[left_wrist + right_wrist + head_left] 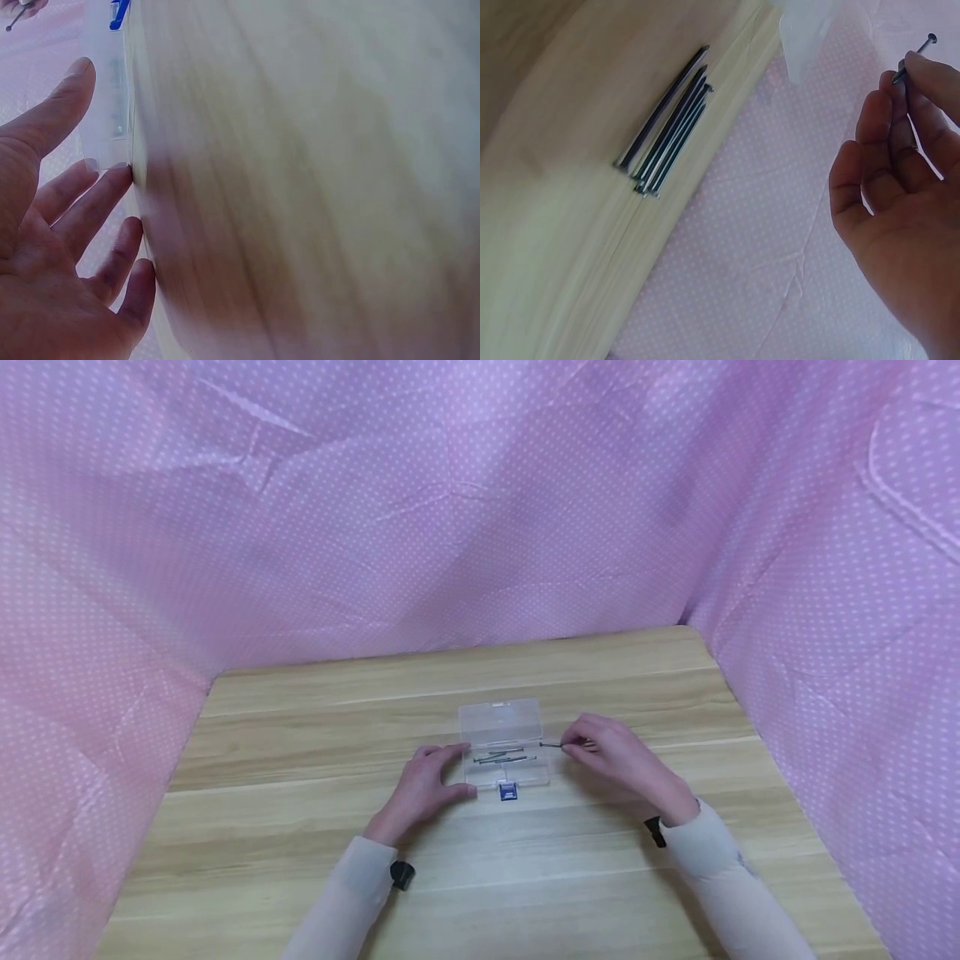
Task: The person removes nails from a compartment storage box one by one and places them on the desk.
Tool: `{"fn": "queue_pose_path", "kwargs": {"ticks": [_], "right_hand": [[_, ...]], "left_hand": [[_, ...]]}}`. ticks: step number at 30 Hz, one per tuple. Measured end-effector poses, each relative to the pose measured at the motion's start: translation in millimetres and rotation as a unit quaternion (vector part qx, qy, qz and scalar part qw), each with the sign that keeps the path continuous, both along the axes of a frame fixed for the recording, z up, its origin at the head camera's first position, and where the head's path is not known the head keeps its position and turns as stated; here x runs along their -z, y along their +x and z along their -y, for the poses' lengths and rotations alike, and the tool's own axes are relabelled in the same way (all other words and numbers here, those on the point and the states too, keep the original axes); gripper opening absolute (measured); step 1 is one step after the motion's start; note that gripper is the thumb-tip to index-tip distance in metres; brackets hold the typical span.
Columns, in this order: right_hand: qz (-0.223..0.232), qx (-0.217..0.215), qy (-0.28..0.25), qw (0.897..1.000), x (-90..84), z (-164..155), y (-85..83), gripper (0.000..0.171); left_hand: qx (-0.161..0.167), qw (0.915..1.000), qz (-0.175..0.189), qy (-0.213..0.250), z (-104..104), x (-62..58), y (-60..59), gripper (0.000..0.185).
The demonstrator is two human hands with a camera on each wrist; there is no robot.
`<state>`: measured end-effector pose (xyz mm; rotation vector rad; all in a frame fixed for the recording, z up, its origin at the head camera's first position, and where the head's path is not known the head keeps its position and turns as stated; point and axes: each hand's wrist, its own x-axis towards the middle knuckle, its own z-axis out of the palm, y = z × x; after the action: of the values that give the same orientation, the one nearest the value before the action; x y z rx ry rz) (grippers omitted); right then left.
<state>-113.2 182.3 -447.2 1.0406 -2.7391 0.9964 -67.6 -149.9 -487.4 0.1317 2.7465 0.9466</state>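
Note:
A clear plastic box [498, 727] stands with its lid tipped back, and several nails [495, 758] lie inside it. At its left end is my left hand [423, 789], with the thumb at the front corner and fingertips against the side. In the left wrist view, that hand's fingers [90, 206] are spread and fairly straight. My right hand [618, 760] is just right of the box, pinching a nail [551, 745] between thumb and fingertips. The right wrist view shows the pinched nail [928, 43] head outward.
Several more nails [667, 131] lie side by side on the wooden table [547, 247] in the right wrist view. A blue tag [508, 792] hangs at the box's front. Pink dotted cloth [450, 527] stands around the table's back and sides.

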Motion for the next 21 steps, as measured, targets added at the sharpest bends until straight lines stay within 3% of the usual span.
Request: {"fn": "queue_pose_path", "kwargs": {"ticks": [12, 21], "right_hand": [[-0.047, 0.017, -0.001, 0.999, 7.2, -24, 5.7, 0.014], [-0.052, 0.010, 0.017, 0.998, 14.1, -41, 7.6, 0.017]], "left_hand": [[-0.003, 0.9999, 0.014, -0.005, 0, -0.1, -0.1, 0.077], [-0.004, 0.9998, 0.016, -0.006, -1, -3.3, -1.5, 0.078]]}}
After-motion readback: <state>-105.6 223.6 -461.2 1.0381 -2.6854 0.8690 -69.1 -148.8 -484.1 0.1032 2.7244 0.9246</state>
